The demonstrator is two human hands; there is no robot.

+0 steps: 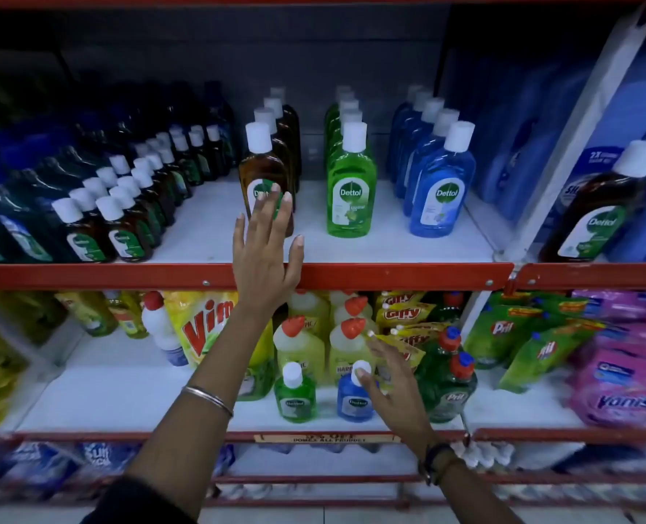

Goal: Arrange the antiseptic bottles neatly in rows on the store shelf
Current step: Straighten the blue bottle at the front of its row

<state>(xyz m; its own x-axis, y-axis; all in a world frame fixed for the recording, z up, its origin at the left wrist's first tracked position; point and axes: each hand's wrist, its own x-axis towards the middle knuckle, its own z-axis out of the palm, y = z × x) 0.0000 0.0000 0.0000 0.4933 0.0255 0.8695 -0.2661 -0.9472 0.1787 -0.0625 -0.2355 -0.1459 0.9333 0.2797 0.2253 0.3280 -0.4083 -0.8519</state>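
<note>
On the upper shelf (pixel 208 236) stand three front-to-back rows of white-capped antiseptic bottles: brown (pixel 261 172), green (pixel 349 183) and blue (pixel 441 187). My left hand (pixel 264 255) is spread open, fingertips on the label of the front brown bottle. On the lower shelf (pixel 124 395) stand a small green antiseptic bottle (pixel 295 397) and a small blue antiseptic bottle (pixel 353 400). My right hand (pixel 393 383) is open, fingers apart, a fingertip touching the blue bottle's white cap. Small brown bottles (pixel 124 228) fill rows at upper left.
Red shelf rails (pixel 408 276) run across the front edges. A large brown bottle (pixel 597 206) leans at upper right beside blue refill packs. Yellow cleaner bottles (pixel 302 346), a Vim pouch (pixel 204 327), green Pril bottles (pixel 448 387) and pink Vanish packs (pixel 623 391) crowd the lower shelf.
</note>
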